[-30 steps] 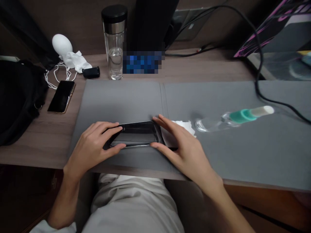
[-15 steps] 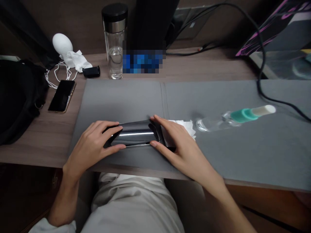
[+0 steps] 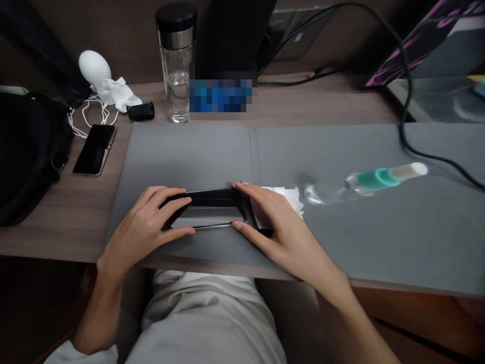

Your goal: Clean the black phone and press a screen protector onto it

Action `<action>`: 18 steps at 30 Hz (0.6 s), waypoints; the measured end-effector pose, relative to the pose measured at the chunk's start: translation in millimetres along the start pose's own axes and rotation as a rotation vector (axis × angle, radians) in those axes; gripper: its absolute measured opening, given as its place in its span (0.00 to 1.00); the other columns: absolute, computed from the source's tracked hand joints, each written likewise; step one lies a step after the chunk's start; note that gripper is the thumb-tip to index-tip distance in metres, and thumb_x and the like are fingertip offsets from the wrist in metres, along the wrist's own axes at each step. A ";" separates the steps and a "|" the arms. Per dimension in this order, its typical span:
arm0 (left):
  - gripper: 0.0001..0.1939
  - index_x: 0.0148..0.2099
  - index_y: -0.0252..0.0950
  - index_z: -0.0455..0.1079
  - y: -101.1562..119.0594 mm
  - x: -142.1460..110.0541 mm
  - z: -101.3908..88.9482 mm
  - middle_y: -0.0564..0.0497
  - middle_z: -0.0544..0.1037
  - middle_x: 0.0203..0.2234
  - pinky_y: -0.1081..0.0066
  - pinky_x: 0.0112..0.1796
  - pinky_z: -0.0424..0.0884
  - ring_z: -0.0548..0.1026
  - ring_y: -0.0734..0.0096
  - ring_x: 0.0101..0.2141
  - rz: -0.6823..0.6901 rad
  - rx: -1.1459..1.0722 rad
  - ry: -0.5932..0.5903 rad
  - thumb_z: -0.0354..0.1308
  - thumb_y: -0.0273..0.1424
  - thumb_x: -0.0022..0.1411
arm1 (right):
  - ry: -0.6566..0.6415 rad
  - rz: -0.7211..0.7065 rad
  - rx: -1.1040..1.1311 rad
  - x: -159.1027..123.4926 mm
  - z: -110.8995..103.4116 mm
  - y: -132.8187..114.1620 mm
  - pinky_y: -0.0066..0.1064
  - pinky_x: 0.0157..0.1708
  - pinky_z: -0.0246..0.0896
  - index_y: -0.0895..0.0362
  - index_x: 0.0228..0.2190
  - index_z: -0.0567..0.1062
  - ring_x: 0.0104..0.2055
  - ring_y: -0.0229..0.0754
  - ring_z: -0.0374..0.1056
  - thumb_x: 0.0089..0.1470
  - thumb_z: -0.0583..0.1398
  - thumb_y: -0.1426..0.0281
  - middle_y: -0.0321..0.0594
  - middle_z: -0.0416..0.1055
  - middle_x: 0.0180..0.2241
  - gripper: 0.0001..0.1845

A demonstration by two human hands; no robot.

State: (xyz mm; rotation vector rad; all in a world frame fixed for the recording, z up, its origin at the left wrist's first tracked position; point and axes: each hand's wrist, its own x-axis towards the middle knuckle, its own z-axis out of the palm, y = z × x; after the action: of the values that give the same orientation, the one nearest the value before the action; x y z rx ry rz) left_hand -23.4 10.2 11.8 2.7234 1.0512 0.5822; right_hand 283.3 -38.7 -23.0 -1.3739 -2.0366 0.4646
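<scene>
Both hands hold a long, glossy black object (image 3: 208,210) just above the near edge of the grey mat; its exact kind is unclear. A thin bright rim runs along its near side, with a dark band behind a greyer strip. My left hand (image 3: 149,220) grips the left end, fingers behind and thumb in front. At the right end, my right hand (image 3: 278,220) spans it the same way and hides part of it. Crumpled white tissue (image 3: 290,196) lies partly under my right hand. To the right a clear bottle with a teal collar (image 3: 364,181) rests on its side.
The grey mat (image 3: 341,242) covers the desk front. Behind it stands a glass water bottle (image 3: 179,98). At left are a phone (image 3: 94,149), a small black object (image 3: 141,111), white cables (image 3: 87,114) and a black bag (image 3: 30,162). A black cable (image 3: 405,111) crosses at right.
The bright streak on the black object's surface has gone, and a dark band with a grey strip shows there instead. Both hands keep nearly the same grip.
</scene>
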 end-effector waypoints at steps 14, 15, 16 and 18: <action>0.21 0.64 0.39 0.78 -3.2 -0.7 1.8 0.41 0.78 0.61 0.53 0.60 0.77 0.73 0.55 0.59 0.033 -0.032 0.009 0.66 0.41 0.74 | -0.018 0.004 0.015 -0.3 -1.0 1.3 0.54 0.70 0.65 0.42 0.73 0.62 0.72 0.54 0.67 0.73 0.62 0.58 0.44 0.71 0.69 0.32; 0.20 0.63 0.39 0.78 -3.2 -0.9 1.8 0.41 0.78 0.61 0.54 0.60 0.77 0.73 0.55 0.59 0.029 -0.034 0.007 0.67 0.40 0.74 | -0.017 0.003 0.016 -0.1 -1.2 1.3 0.54 0.70 0.65 0.42 0.73 0.62 0.72 0.54 0.67 0.73 0.62 0.58 0.44 0.71 0.69 0.32; 0.20 0.63 0.39 0.78 -3.4 -1.1 1.9 0.41 0.78 0.61 0.54 0.61 0.77 0.73 0.56 0.59 0.026 -0.036 0.006 0.67 0.40 0.74 | -0.016 0.002 0.016 0.0 -1.5 1.3 0.54 0.70 0.65 0.42 0.73 0.62 0.72 0.55 0.67 0.73 0.63 0.57 0.44 0.71 0.69 0.33; 0.20 0.63 0.40 0.78 -3.8 -1.6 2.2 0.41 0.77 0.61 0.53 0.61 0.77 0.73 0.55 0.59 0.023 -0.037 0.001 0.67 0.40 0.74 | -0.016 0.003 0.018 0.3 -1.8 1.5 0.54 0.70 0.65 0.42 0.73 0.63 0.72 0.55 0.67 0.72 0.63 0.57 0.44 0.71 0.70 0.33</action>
State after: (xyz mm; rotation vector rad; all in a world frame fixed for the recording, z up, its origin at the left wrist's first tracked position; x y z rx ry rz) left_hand -25.9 12.0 8.3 2.7067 0.9998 0.6006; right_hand 285.5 -37.9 -22.5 -1.3671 -2.0390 0.4956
